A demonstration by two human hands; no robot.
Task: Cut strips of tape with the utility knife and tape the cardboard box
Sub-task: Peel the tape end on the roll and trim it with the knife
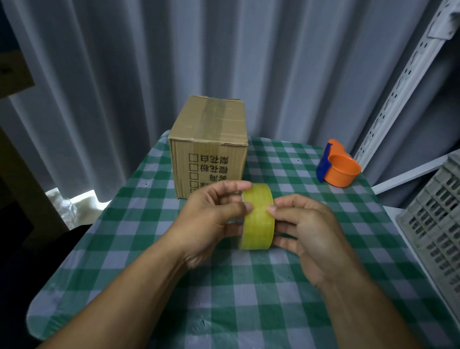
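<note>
While your fingertips (271,209) press on the outer face of the tape roll (258,217), no strip hangs free from it, so you look to be hunting for the loose end and the cutting has not begun. Your left hand (212,222) pinches the roll's left side, thumb against the yellow face and forefinger curled over the top. Your right hand (306,231) closes on the right side, thumb tip pressed to the face, the other fingers tucked behind where you cannot see them. You hold the roll on edge, above the checked tablecloth (241,311) and just in front of the cardboard box (209,145).

That box stands near the table's far edge, with a band of tape already along its top seam; whether that band is old or part of this job cannot be told. By my judgement nearly all the work is left: pull, cut, stick.

No utility knife is plainly visible. An orange and blue plastic tool (336,168) lies well apart at the far right; it may be a tape cutter, but its blade is not clear. Your palms hide the roll's core.
</note>
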